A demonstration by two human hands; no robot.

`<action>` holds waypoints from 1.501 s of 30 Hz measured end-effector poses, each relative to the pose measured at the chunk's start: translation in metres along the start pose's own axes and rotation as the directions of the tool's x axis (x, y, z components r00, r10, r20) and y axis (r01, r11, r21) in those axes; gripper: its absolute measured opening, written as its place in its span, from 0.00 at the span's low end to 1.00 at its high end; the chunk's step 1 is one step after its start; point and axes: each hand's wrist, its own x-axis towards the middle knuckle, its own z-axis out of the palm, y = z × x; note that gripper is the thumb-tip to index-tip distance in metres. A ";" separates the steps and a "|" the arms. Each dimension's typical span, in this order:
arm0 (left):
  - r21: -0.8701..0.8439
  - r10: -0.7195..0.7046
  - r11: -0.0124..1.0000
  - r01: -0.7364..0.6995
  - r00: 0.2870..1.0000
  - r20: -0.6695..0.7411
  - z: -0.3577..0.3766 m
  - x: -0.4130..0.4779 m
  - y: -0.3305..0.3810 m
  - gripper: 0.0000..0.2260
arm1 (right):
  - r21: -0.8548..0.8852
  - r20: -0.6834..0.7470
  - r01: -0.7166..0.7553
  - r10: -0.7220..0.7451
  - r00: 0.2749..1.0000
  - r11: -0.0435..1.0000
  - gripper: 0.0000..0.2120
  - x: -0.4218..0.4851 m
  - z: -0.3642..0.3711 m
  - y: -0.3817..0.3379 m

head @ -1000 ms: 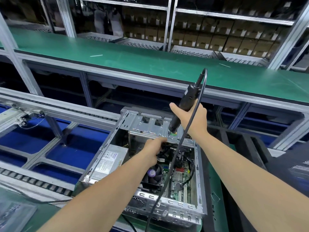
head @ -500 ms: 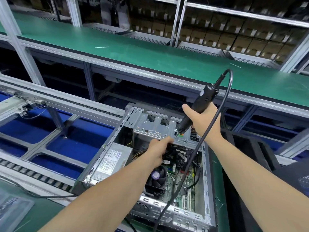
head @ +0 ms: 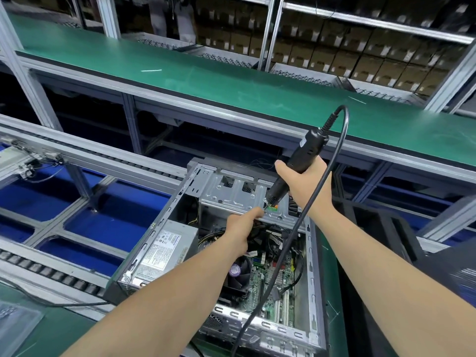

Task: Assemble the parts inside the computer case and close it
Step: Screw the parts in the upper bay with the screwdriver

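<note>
Right grip (head: pixel 306 186) clasps the electric screwdriver (head: pixel 306 153), its tip on the drive cage (head: pixel 231 194). Left grip (head: pixel 239 230), just below, curls at that tip, perhaps pinching something.

A long green-topped bench (head: pixel 231 81) crosses the background. Behind it, shelves hold rows of cardboard boxes (head: pixel 334 55). Nearer left, metal roller tracks (head: pixel 51 271) run above blue flooring (head: pixel 38 199).

Right hand (head: pixel 306 185) gripping electric screwdriver (head: pixel 296 166) over drive cage (head: pixel 231 194), left hand (head: pixel 240 228) pinching at its tip
</note>
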 end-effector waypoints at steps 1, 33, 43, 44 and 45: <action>-0.017 -0.006 1.000 0.006 1.000 0.005 0.000 -0.001 0.001 0.36 | -0.010 0.001 0.010 -0.010 1.000 1.000 0.16 0.000 0.000 0.000; -0.125 -0.029 0.992 0.030 1.000 0.011 0.000 -0.017 0.010 0.31 | -0.069 0.035 0.046 -0.044 0.998 0.997 0.17 -0.003 0.001 -0.001; -0.101 0.057 0.991 -0.087 0.961 -0.269 0.004 -0.025 0.006 0.23 | -0.017 -0.060 0.130 -0.131 0.990 0.991 0.11 -0.011 -0.015 -0.004; -0.070 0.104 0.987 -0.147 0.898 -0.428 0.007 -0.029 0.004 0.18 | -0.009 -0.077 0.147 -0.147 0.986 0.989 0.11 -0.011 -0.020 -0.004; -0.017 0.172 0.976 -0.216 0.820 -0.546 0.009 -0.033 0.003 0.15 | -0.007 -0.085 0.165 -0.165 0.983 0.986 0.11 -0.011 -0.027 -0.002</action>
